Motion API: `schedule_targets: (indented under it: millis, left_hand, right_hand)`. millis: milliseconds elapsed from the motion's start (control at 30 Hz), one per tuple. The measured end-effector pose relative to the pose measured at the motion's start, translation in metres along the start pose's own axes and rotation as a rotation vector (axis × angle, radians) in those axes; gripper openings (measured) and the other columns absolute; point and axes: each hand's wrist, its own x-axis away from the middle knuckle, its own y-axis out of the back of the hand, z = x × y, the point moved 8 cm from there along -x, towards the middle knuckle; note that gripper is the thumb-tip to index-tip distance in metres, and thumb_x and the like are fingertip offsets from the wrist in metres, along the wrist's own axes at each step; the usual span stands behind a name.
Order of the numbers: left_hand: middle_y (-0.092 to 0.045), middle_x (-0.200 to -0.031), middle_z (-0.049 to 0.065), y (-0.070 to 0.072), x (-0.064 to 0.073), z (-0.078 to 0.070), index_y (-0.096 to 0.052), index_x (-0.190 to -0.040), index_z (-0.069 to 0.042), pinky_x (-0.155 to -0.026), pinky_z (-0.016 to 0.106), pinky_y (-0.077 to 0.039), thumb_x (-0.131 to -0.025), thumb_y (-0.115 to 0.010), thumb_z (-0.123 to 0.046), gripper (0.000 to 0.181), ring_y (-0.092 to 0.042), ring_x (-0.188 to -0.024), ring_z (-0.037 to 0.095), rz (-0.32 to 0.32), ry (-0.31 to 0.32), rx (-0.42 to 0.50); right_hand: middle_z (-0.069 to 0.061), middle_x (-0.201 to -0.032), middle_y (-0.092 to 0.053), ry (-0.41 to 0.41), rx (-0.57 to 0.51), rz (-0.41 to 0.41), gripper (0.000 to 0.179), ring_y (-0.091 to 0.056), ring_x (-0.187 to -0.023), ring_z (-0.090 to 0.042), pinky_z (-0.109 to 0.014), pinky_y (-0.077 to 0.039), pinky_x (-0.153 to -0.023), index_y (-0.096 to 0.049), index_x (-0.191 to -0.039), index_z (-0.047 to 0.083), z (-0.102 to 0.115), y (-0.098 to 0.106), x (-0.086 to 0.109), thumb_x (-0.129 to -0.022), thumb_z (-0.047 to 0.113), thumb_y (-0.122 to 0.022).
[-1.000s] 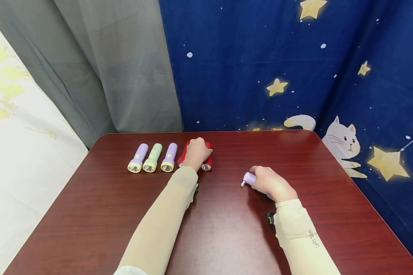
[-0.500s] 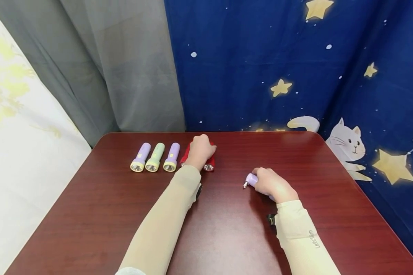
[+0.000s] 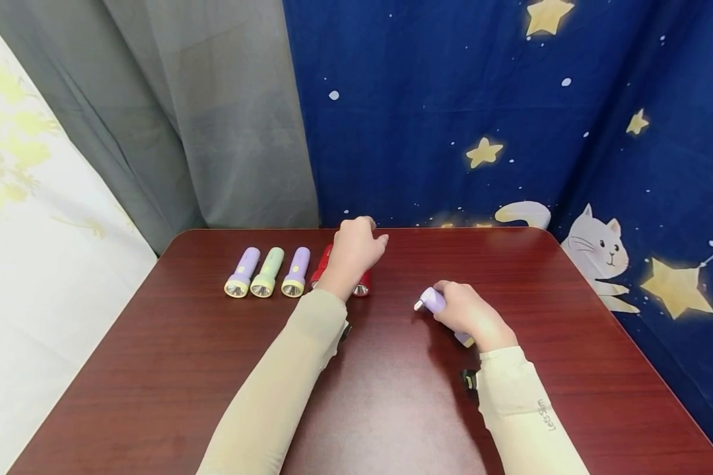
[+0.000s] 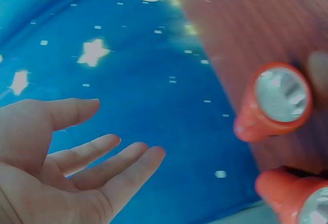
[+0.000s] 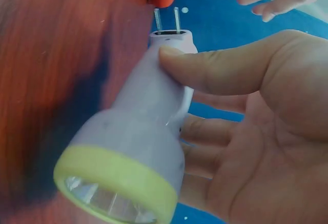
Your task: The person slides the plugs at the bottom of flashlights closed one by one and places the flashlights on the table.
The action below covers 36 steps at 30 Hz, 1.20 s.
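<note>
My right hand (image 3: 472, 315) holds a purple flashlight (image 5: 146, 93) with a yellow rim, thumb across its handle. Two metal plug prongs (image 5: 178, 20) stick out of the handle end. In the head view, my left hand (image 3: 352, 254) is raised over two red flashlights, partly covering both. In the left wrist view, its fingers are spread and the palm holds nothing. One red flashlight (image 4: 247, 119) and another red flashlight (image 4: 282, 190) lie to the right of that hand, apart from its fingers, with their lenses toward the camera.
Left of the red pair, a purple flashlight (image 3: 247, 264), a green flashlight (image 3: 269, 267) and a second purple flashlight (image 3: 298, 265) lie in a row on the brown table (image 3: 172, 369). A blue star-patterned curtain (image 3: 404, 119) hangs behind the table's far edge.
My left hand has lifted off the red flashlights, moving up and slightly right, its fingers opening. My right hand has turned the purple flashlight a little, so its yellow rim now shows.
</note>
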Motion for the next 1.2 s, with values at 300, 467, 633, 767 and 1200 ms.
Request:
schedule_targets:
  millis: [300,467,633,767,1200]
  left_hand:
    - [-0.077,-0.126,0.012,0.012,0.038,-0.017,-0.07,-0.134,-0.009,-0.101,0.046,-0.062,-0.099,-0.074,-0.036,0.044,-0.075,-0.113,0.029,0.048,-0.082,0.033]
    - [-0.077,-0.127,0.013,0.011,0.059,-0.024,-0.07,-0.134,-0.008,-0.098,0.046,-0.063,-0.099,-0.073,-0.036,0.045,-0.077,-0.109,0.03,0.08,-0.128,0.014]
    - [-0.078,-0.124,0.013,0.016,0.076,-0.033,-0.073,-0.13,-0.006,-0.098,0.045,-0.063,-0.099,-0.074,-0.032,0.041,-0.076,-0.112,0.029,0.077,-0.173,0.04]
    - [-0.08,-0.121,0.012,0.021,0.09,-0.042,-0.075,-0.126,-0.006,-0.095,0.043,-0.064,-0.098,-0.075,-0.029,0.037,-0.078,-0.107,0.026,0.049,-0.219,0.074]
    - [-0.079,-0.123,0.014,0.037,0.125,-0.054,-0.067,-0.141,-0.003,-0.09,0.039,-0.066,-0.101,-0.069,-0.02,0.044,-0.081,-0.103,0.024,-0.035,-0.235,0.303]
  right_hand:
    - [-0.028,-0.131,-0.068,0.045,-0.144,-0.118,0.06,-0.068,-0.109,-0.038,-0.055,-0.06,-0.097,-0.053,-0.149,-0.003,0.021,0.027,0.007,-0.095,0.014,-0.073]
    - [-0.026,-0.138,-0.067,0.033,-0.285,-0.171,0.063,-0.071,-0.12,-0.04,-0.055,-0.06,-0.101,-0.05,-0.152,-0.001,0.032,0.04,0.015,-0.097,0.018,-0.074]
    - [-0.027,-0.139,-0.067,0.034,-0.387,-0.234,0.063,-0.072,-0.122,-0.042,-0.054,-0.06,-0.102,-0.05,-0.152,-0.001,0.042,0.052,0.022,-0.097,0.019,-0.075]
    - [-0.027,-0.142,-0.065,0.031,-0.438,-0.257,0.064,-0.071,-0.122,-0.044,-0.056,-0.06,-0.103,-0.05,-0.152,0.001,0.047,0.06,0.029,-0.097,0.018,-0.075]
    - [-0.021,-0.137,-0.069,0.085,-0.495,-0.32,0.058,-0.073,-0.119,-0.037,-0.054,-0.061,-0.102,-0.053,-0.15,0.006,0.077,0.064,0.046,-0.096,0.012,-0.074]
